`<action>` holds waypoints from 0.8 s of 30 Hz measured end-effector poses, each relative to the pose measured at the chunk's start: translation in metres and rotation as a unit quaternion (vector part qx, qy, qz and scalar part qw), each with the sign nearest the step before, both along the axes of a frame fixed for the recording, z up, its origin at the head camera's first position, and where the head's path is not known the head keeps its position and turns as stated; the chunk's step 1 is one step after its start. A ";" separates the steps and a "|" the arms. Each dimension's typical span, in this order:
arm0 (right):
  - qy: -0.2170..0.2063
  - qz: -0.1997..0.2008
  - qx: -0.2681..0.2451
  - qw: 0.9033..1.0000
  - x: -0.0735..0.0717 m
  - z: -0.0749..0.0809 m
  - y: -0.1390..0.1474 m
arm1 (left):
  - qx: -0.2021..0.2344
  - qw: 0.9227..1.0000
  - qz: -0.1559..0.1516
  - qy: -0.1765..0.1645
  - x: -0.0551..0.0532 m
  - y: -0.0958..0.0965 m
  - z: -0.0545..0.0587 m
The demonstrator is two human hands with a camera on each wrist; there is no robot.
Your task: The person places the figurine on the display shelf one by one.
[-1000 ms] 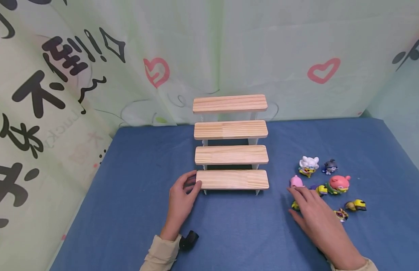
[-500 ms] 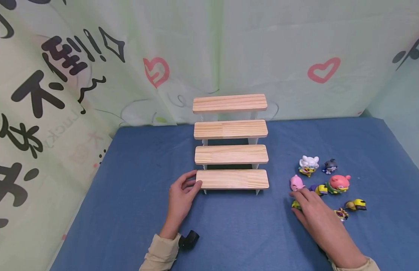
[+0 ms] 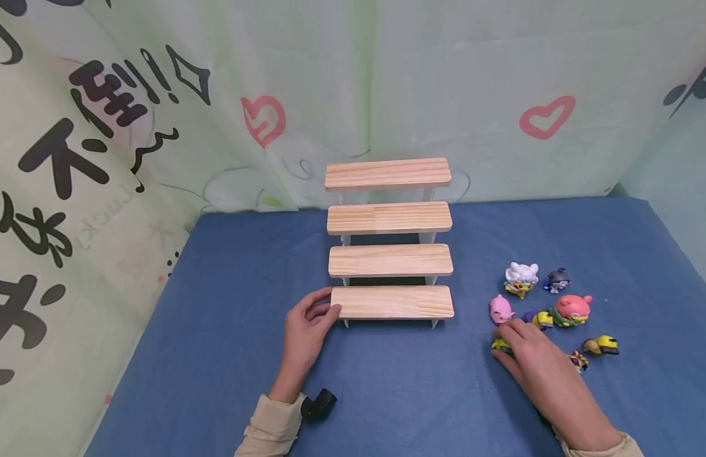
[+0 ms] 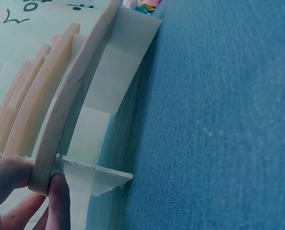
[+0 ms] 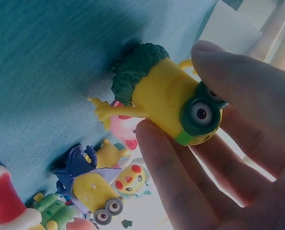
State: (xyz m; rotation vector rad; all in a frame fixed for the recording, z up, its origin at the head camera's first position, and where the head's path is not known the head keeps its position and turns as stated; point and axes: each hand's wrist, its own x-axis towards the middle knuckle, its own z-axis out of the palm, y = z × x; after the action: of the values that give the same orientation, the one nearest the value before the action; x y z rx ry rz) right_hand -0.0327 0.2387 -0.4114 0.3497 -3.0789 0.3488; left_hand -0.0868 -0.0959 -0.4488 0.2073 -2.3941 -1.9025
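Note:
In the middle stands a four-step wooden display stand (image 3: pixel 392 303) with pale boards on white supports. My left hand (image 3: pixel 307 336) grips the left end of its lowest board, thumb above and fingers beneath in the left wrist view. At the right, my right hand (image 3: pixel 544 374) pinches a yellow Minion figurine (image 5: pixel 166 96) with green goggles and a shaggy green skirt between thumb and fingers. From the head view the hand covers most of it. Just beyond the fingertips sits a pink figurine (image 3: pixel 501 309). A purple-and-yellow Minion (image 5: pixel 92 191) lies close by.
Around the right hand are a white-hooded figurine (image 3: pixel 521 279), a dark grey one (image 3: pixel 557 280), one with a salmon-pink hood (image 3: pixel 572 308) and a yellow-black one lying down (image 3: pixel 601 345). A printed curtain (image 3: pixel 421 76) hangs behind the blue-covered table (image 3: pixel 239 266).
My right hand has drawn slightly nearer and rightward, uncovering the pink figurine, and its fingers have come down around the Minion figurine. My left hand has stayed on the stand.

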 end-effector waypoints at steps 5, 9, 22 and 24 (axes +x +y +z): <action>0.007 0.001 -0.007 1.000 0.000 0.001 0.000 | 0.002 1.000 0.002 -0.005 0.000 0.000 0.000; 0.011 0.005 -0.010 1.000 -0.001 0.001 0.000 | 0.004 1.000 0.002 -0.002 0.000 0.000 0.000; 0.040 0.019 -0.031 0.999 -0.005 0.010 -0.004 | 0.018 1.000 0.001 -0.003 -0.001 0.000 -0.002; 0.051 0.022 -0.035 0.998 -0.006 0.011 -0.005 | 0.020 1.000 0.003 -0.005 -0.001 0.000 -0.003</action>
State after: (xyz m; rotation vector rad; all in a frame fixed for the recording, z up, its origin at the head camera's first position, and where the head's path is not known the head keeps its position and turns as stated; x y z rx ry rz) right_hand -0.0382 0.2340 -0.4005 0.4211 -2.9545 0.4237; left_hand -0.0875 -0.0959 -0.4516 0.2259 -2.3618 -1.9521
